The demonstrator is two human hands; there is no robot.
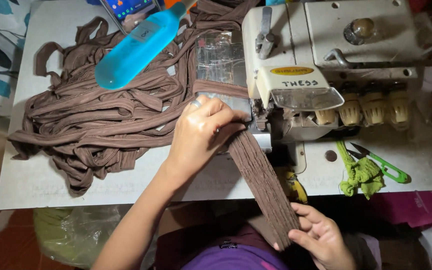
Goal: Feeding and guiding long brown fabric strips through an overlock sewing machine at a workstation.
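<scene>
Running from the sewing machine (326, 75) down toward the person, a ribbed brown fabric strip (263, 180) is stretched between both hands. The left hand (201, 132) presses it flat, fingers curled, beside the presser foot; the right hand (321, 237) pinches its lower end. Sewn strips (96, 120) pile on the table (21, 185).

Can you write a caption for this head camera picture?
Left hand and right hand guide a brown fabric strip into a sewing machine.
</scene>
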